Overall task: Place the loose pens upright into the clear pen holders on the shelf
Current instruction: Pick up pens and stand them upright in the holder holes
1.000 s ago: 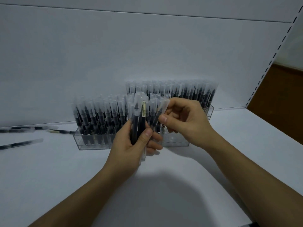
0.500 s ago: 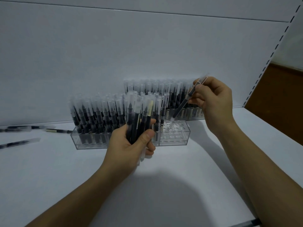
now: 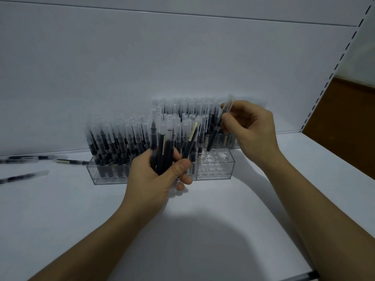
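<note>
The left hand (image 3: 156,179) grips a bundle of pens (image 3: 164,151) upright in front of the clear holders (image 3: 215,169) on the shelf (image 3: 60,199). The right hand (image 3: 251,128) pinches one pen (image 3: 218,126) (tilted, lower end just above the front holder's open holes), and a few loose pens (image 3: 24,176) lie far left.

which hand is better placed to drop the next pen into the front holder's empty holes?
Right. The right hand pinches a single pen, tilted, with its lower end close over the empty holes. The left hand is full, gripping a bundle of pens.
</note>
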`<state>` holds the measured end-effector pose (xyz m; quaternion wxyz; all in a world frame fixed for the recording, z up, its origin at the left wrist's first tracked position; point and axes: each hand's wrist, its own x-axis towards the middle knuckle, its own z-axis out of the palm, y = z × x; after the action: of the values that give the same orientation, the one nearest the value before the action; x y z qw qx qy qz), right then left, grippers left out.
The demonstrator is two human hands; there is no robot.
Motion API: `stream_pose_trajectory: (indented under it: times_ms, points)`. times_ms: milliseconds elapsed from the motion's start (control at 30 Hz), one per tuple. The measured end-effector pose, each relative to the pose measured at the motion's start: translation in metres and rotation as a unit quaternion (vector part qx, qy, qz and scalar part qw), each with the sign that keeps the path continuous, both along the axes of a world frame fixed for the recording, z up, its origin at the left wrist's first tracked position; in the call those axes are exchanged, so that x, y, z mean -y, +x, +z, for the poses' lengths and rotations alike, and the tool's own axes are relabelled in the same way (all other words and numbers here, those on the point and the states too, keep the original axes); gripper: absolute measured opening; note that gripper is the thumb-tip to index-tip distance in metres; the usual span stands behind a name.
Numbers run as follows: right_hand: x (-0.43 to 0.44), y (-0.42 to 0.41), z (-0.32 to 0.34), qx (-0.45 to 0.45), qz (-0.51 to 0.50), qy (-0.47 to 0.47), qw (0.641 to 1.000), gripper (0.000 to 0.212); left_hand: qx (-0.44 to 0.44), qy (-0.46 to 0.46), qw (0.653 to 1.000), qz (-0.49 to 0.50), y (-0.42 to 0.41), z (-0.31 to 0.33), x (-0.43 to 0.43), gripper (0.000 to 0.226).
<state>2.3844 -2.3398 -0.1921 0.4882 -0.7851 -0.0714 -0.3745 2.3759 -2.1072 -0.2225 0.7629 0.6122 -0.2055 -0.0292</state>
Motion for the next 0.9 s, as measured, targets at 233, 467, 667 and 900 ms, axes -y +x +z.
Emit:
stream_pose_trajectory:
  times_ms: [233,467,667,900]
  points:
    - [-0.005,0.003,-0.011,-0.046,0.014,-0.091,0.995,0.015,-0.003,0.008,1.000,0.002,-0.001,0.002,0.001,0.029]
    - [-0.004,0.003,-0.010,-0.056,0.008,-0.090,0.994,0.012,-0.001,0.015,1.000,0.008,-0.003,0.005,0.000,0.030]
    - [-0.009,0.001,-0.009,-0.039,-0.023,-0.128,0.991,0.012,0.006,0.021,1.000,0.011,-0.004,0.007,0.001,0.030]
    - [-0.014,-0.003,-0.008,-0.065,-0.036,-0.146,0.986,0.013,0.007,0.025,1.000,0.013,-0.004,0.006,0.001,0.031]
